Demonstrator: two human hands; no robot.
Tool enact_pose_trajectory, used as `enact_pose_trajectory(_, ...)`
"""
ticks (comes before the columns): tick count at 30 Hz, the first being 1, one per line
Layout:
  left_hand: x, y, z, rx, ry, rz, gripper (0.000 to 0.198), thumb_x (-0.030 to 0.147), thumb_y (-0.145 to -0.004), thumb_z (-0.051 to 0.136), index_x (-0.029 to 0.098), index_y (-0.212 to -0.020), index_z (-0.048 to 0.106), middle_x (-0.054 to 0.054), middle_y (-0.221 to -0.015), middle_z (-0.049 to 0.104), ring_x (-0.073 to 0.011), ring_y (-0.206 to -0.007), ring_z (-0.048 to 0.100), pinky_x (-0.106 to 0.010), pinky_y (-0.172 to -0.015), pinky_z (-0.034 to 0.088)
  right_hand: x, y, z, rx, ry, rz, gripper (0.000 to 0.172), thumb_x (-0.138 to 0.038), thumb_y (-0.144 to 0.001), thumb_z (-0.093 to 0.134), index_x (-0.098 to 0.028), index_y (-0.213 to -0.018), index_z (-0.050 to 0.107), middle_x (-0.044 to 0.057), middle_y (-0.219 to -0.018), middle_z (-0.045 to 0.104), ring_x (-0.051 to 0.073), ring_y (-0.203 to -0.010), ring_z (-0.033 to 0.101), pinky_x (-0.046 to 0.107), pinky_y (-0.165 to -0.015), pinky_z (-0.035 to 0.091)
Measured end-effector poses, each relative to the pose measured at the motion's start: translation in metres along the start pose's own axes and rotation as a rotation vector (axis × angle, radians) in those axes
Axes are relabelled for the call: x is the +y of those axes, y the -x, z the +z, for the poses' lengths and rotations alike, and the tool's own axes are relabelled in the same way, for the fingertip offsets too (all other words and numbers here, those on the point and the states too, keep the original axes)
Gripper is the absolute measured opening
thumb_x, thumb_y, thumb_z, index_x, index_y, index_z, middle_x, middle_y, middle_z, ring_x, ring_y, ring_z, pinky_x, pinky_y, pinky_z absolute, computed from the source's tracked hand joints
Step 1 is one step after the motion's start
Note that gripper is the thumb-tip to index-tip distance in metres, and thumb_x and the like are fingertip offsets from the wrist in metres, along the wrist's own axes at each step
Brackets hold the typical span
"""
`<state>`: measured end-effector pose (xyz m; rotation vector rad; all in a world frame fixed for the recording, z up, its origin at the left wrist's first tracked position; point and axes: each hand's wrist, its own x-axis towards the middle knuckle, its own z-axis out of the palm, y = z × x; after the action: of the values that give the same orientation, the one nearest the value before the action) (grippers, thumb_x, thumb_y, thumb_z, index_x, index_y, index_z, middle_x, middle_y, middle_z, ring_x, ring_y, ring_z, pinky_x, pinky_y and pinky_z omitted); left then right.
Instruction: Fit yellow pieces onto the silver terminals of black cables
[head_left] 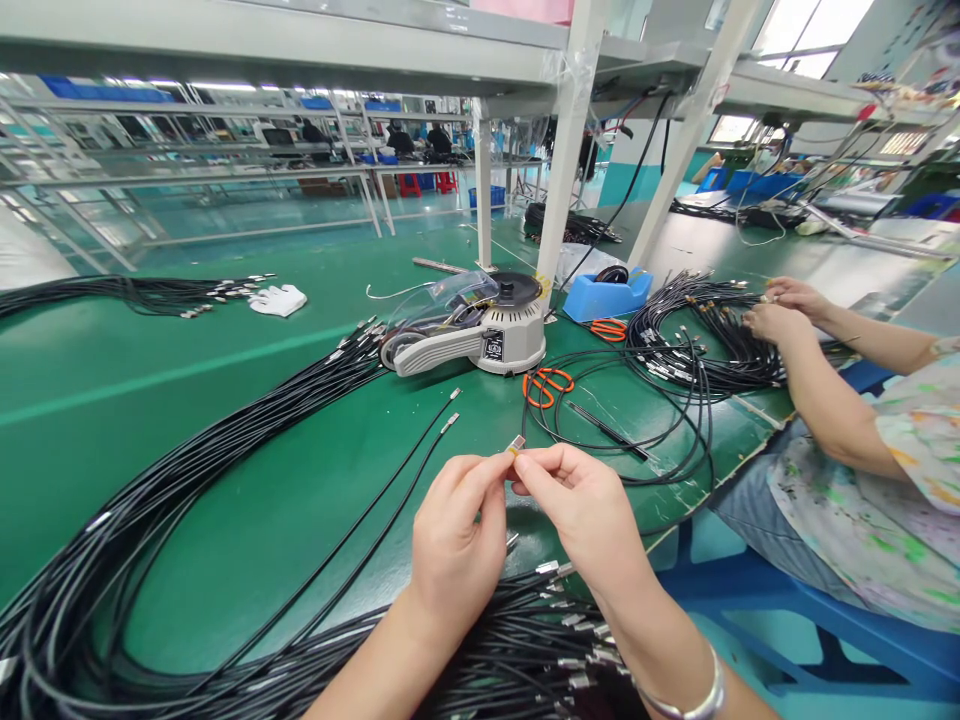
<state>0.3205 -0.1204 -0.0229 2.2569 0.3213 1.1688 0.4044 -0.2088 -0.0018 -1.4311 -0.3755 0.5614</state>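
Note:
My left hand [461,520] and my right hand [589,510] meet at the centre, fingers pinched together on a small metal cable connector [517,443]. A bit of yellow shows at the fingertips. A black cable appears to run up from behind the connector. Below my hands lies a thick bundle of black cables [517,650] with silver connectors, curving round to the left. Two single cable ends [450,423] rest on the green table left of my hands. Beyond them stands a grey round tape dispenser [512,335].
Orange-handled scissors [548,388], a black pen-like tool [609,432] and a blue tape holder [607,295] lie to the right. A white glove [277,300] is at the left. A person [862,440] handles a coiled cable bundle [705,340] at right. White posts [570,150] support a shelf.

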Motion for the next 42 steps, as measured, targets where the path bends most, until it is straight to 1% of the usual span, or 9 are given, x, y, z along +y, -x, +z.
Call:
enact_pose_trajectory(13, -0.001, 0.000, 0.001, 0.004, -0.003, 0.007, 0.026, 0.007, -0.084, 0.052, 0.022, -0.102, 0.063, -0.001, -0.085, 0.064, -0.0103, -0.076, 0.062, -0.022, -0.069, 0.050, 0.001, 0.000, 0.000, 0.004, 0.000, -0.013, 0.017, -0.033, -0.070, 0.069, -0.016, -0.068, 0.068, 0.005, -0.070, 0.071, 0.018, -0.069, 0.064, 0.032, -0.070, 0.052)
enact_pose_trajectory(19, 0.000, -0.001, 0.001, 0.015, -0.035, 0.011, 0.025, 0.008, -0.084, 0.053, 0.020, -0.103, 0.063, -0.003, -0.088, 0.066, -0.0116, -0.079, 0.062, -0.023, -0.073, 0.050, 0.003, -0.001, -0.001, -0.034, -0.027, 0.004, 0.021, -0.037, -0.071, 0.069, -0.016, -0.072, 0.068, 0.005, -0.074, 0.071, 0.019, -0.071, 0.065, 0.032, -0.071, 0.052)
enact_pose_trajectory(22, -0.001, -0.002, 0.002, 0.017, -0.042, -0.082, 0.019, 0.014, -0.085, 0.053, 0.019, -0.101, 0.062, -0.003, -0.088, 0.067, -0.0124, -0.077, 0.063, -0.024, -0.070, 0.051, 0.006, -0.002, -0.001, -0.055, -0.034, 0.008, 0.024, -0.039, -0.073, 0.069, -0.016, -0.075, 0.068, 0.006, -0.076, 0.071, 0.019, -0.073, 0.065, 0.033, -0.073, 0.053)
enact_pose_trajectory(25, -0.003, -0.003, 0.002, -0.025, -0.063, -0.181, 0.012, 0.019, -0.086, 0.054, 0.018, -0.095, 0.061, -0.003, -0.085, 0.066, -0.0125, -0.074, 0.063, -0.024, -0.066, 0.052, 0.010, -0.003, 0.000, -0.033, -0.064, 0.012, 0.024, -0.039, -0.070, 0.071, -0.016, -0.075, 0.068, 0.005, -0.075, 0.071, 0.019, -0.072, 0.065, 0.032, -0.073, 0.053)
enact_pose_trajectory(29, -0.005, -0.005, 0.002, -0.069, -0.071, -0.208, 0.010, 0.023, -0.086, 0.053, 0.018, -0.090, 0.061, -0.003, -0.084, 0.063, -0.0132, -0.075, 0.061, -0.023, -0.062, 0.052, 0.015, -0.007, 0.000, -0.019, -0.074, 0.009, 0.022, -0.037, -0.071, 0.071, -0.016, -0.074, 0.068, 0.004, -0.073, 0.070, 0.017, -0.070, 0.064, 0.031, -0.071, 0.053)
enact_pose_trajectory(34, -0.004, -0.006, 0.001, -0.109, -0.058, -0.217, 0.011, 0.023, -0.088, 0.050, 0.018, -0.085, 0.060, -0.003, -0.080, 0.061, -0.0133, -0.074, 0.060, -0.024, -0.065, 0.052, 0.018, -0.007, -0.001, -0.019, -0.067, -0.005, 0.019, -0.035, -0.073, 0.069, -0.016, -0.076, 0.068, 0.003, -0.074, 0.070, 0.016, -0.069, 0.063, 0.029, -0.070, 0.052)
enact_pose_trajectory(36, -0.002, -0.006, 0.001, -0.135, -0.022, -0.260, 0.014, 0.025, -0.089, 0.047, 0.018, -0.085, 0.059, -0.003, -0.079, 0.060, -0.0131, -0.071, 0.060, -0.023, -0.061, 0.051, 0.018, -0.006, -0.001, -0.018, -0.069, -0.008, 0.018, -0.034, -0.073, 0.069, -0.017, -0.076, 0.068, 0.003, -0.074, 0.070, 0.015, -0.069, 0.063, 0.028, -0.069, 0.052)
enact_pose_trajectory(38, 0.000, -0.006, 0.001, -0.162, 0.044, -0.334, 0.017, 0.029, -0.090, 0.046, 0.019, -0.084, 0.059, -0.002, -0.077, 0.060, -0.0117, -0.063, 0.059, -0.022, -0.054, 0.049, 0.016, -0.005, -0.001, -0.018, -0.066, -0.012, 0.017, -0.033, -0.073, 0.069, -0.017, -0.076, 0.068, 0.002, -0.074, 0.070, 0.015, -0.068, 0.063, 0.027, -0.068, 0.052)
enact_pose_trajectory(42, 0.005, -0.008, 0.000, -0.213, 0.294, -0.553, 0.023, 0.038, -0.088, 0.048, 0.018, -0.082, 0.058, 0.002, -0.066, 0.054, -0.0078, -0.042, 0.051, -0.020, -0.038, 0.042, 0.010, -0.004, -0.002, -0.017, -0.048, -0.021, 0.015, -0.032, -0.074, 0.068, -0.017, -0.074, 0.068, 0.002, -0.072, 0.070, 0.015, -0.067, 0.063, 0.026, -0.066, 0.051)
